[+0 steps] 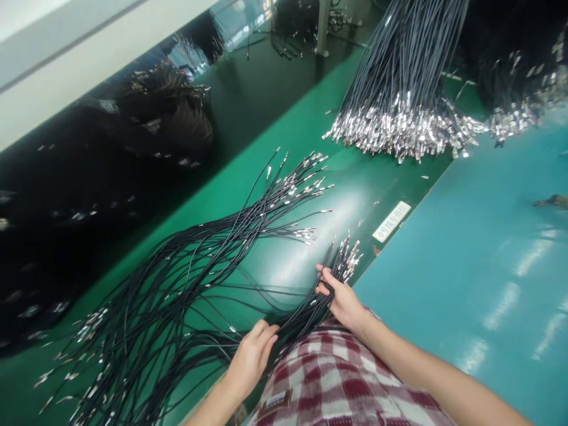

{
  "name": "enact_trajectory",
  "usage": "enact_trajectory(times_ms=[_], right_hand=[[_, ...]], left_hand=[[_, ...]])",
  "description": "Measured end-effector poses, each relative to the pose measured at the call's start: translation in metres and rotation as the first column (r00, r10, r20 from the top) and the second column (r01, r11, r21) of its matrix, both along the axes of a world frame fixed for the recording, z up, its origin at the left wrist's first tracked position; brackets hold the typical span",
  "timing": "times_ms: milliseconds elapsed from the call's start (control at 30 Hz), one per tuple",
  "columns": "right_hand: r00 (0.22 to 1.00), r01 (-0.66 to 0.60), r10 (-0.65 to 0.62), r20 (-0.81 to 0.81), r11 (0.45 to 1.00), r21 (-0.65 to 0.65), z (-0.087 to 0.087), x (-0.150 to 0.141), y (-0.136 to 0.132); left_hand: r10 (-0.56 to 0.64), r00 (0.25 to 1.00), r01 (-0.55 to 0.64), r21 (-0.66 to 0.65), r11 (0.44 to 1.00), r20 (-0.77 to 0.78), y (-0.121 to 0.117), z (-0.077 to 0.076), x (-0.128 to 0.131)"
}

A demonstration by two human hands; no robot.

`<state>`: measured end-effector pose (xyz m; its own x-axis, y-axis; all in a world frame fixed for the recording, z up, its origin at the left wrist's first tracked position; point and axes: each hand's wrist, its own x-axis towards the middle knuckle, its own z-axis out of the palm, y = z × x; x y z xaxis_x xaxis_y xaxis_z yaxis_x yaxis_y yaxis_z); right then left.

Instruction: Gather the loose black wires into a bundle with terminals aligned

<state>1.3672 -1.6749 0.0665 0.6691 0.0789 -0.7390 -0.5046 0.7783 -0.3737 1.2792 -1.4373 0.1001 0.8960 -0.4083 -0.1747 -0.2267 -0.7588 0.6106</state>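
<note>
Diagonally, the held cables [310,305] point their metal tips [348,260] up-right.

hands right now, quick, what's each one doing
Left hand: fingers pinched together on black wires.
Right hand: loosely closed around the same bunch of wires, just below the metal tips.

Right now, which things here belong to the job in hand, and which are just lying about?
In the job:
wire bundle, at the right hand and left hand
spread wires beside it, probably

Apparently lying about:
big wire pile, upper right
printed label
dark heap, upper left
</note>
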Motion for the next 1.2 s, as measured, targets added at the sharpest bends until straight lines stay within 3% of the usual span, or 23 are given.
enact_trajectory(times_ms=[200, 400, 467, 533, 600, 667, 700, 767, 833, 867, 933, 1033, 1100, 1200], right_hand=[[0.999, -0.041, 0.041, 0.002, 0.998, -0.043, 0.001, -0.001, -0.001], [0.997, -0.069, 0.060, -0.057, 0.981, -0.182, -0.006, -0.010, -0.008], [0.993, -0.112, 0.107, -0.047, 0.987, -0.117, -0.009, -0.013, -0.010], [0.989, -0.150, 0.150, -0.007, 0.988, -0.021, -0.010, -0.014, -0.011], [0.989, -0.148, 0.147, 0.026, 0.988, 0.036, -0.009, -0.012, -0.009], [0.991, -0.133, 0.131, 0.038, 0.990, 0.055, -0.007, -0.009, -0.006], [0.991, -0.131, 0.129, 0.034, 0.990, 0.059, -0.007, -0.008, -0.005], [0.992, -0.129, 0.128, 0.020, 0.990, 0.059, -0.005, -0.006, -0.003], [0.993, -0.119, 0.119, 0.005, 0.992, 0.049, -0.004, -0.005, -0.002], [0.994, -0.113, 0.113, 0.001, 0.993, 0.047, -0.004, -0.005, -0.002], [0.995, -0.103, 0.103, -0.006, 0.994, 0.040, -0.004, -0.004, -0.003], [0.994, -0.102, 0.101, -0.032, 0.995, -0.008, -0.006, -0.002, -0.003], [0.993, -0.114, 0.112, -0.042, 0.993, -0.043, -0.009, 0.001, -0.004], [0.992, -0.127, 0.127, -0.021, 0.992, -0.009, -0.014, 0.002, -0.004]], left_hand=[[-0.120, 0.992, 0.123, 0.164, 0.979, -0.029, 0.004, -0.001, -0.004], [-0.365, 0.918, 0.395, 0.385, 0.834, -0.152, -0.003, 0.007, -0.003], [-0.438, 0.874, 0.486, 0.373, 0.790, -0.211, -0.006, 0.014, 0.007], [-0.468, 0.849, 0.527, 0.312, 0.791, -0.246, -0.008, 0.021, 0.029], [-0.389, 0.899, 0.434, 0.287, 0.854, -0.201, -0.007, 0.024, 0.065], [-0.186, 0.982, 0.187, 0.352, 0.917, -0.036, -0.004, 0.020, 0.113], [-0.068, 0.995, 0.034, 0.405, 0.914, 0.070, -0.001, 0.017, 0.138], [0.086, 0.981, -0.163, 0.509, 0.845, 0.172, 0.005, 0.009, 0.181], [0.174, 0.969, -0.242, 0.560, 0.792, 0.173, 0.010, 0.002, 0.206], [0.194, 0.966, -0.256, 0.547, 0.797, 0.170, 0.013, 0.000, 0.209], [0.171, 0.965, -0.244, 0.440, 0.864, 0.199, 0.018, -0.001, 0.193], [-0.020, 0.971, -0.042, 0.252, 0.967, 0.238, 0.022, -0.002, 0.131], [-0.166, 0.967, 0.120, 0.231, 0.965, 0.193, 0.022, -0.003, 0.081], [-0.236, 0.971, 0.213, 0.313, 0.926, 0.038, 0.017, -0.005, 0.023]])
